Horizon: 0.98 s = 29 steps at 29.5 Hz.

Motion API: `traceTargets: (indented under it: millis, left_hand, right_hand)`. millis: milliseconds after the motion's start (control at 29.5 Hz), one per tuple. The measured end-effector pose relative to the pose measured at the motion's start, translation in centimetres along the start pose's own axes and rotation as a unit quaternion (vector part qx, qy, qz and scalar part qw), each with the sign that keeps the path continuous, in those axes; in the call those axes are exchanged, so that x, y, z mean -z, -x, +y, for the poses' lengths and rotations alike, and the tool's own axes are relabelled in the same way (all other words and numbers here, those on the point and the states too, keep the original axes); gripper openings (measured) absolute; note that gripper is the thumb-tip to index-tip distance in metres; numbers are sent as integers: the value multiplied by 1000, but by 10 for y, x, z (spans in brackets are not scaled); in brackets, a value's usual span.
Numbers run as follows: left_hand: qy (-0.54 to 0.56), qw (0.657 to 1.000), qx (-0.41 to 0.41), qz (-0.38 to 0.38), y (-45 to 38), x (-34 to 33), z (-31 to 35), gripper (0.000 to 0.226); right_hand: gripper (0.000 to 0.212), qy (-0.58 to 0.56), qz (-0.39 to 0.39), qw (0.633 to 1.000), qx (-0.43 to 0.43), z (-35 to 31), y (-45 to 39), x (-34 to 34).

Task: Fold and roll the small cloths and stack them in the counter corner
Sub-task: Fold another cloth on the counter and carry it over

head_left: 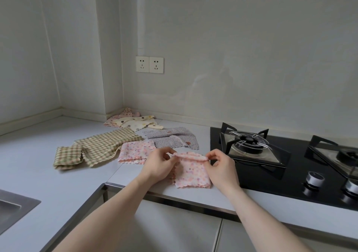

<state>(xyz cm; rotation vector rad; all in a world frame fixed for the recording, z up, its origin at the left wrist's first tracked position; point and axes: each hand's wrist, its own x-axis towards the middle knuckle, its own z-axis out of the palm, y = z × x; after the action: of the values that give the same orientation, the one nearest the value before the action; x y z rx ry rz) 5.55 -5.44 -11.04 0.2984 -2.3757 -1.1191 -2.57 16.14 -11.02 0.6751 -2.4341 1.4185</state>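
- At the far left, the green checked cloth (93, 147) lies partly folded on the counter (38, 155), well apart from my hands; I leave it alone for now.
- My left hand (158, 164) pinches the far left corner of the pink dotted cloth (190, 172), thumb and fingers curled on the rolled edge.
- This cloth lies at the near counter edge, just left of the hob (271, 164). Its far edge is turned over; I judge the roll is only starting.
- My right hand (222, 167) pinches the far right corner likewise.
- To roll well, I should advance both hands evenly toward me, keeping the roll tight and square.
- Risk: uneven tension would skew the roll.
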Motion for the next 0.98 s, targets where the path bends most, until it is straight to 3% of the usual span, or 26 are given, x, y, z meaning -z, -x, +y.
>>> traceTargets:
  millis: [203, 508, 982]
  left_hand:
    - [30, 999, -5, -19, 4, 2, 5, 3]
    - [26, 998, -47, 14, 2, 0, 1, 4]
    - [-170, 985, 8, 12, 0, -3, -1, 21]
  right_hand:
    - [24, -27, 4, 1000, 11, 2, 1, 2]
    - [28, -53, 6, 998, 17, 7, -1, -2]
    - [9, 170, -60, 983, 31, -1, 4, -6]
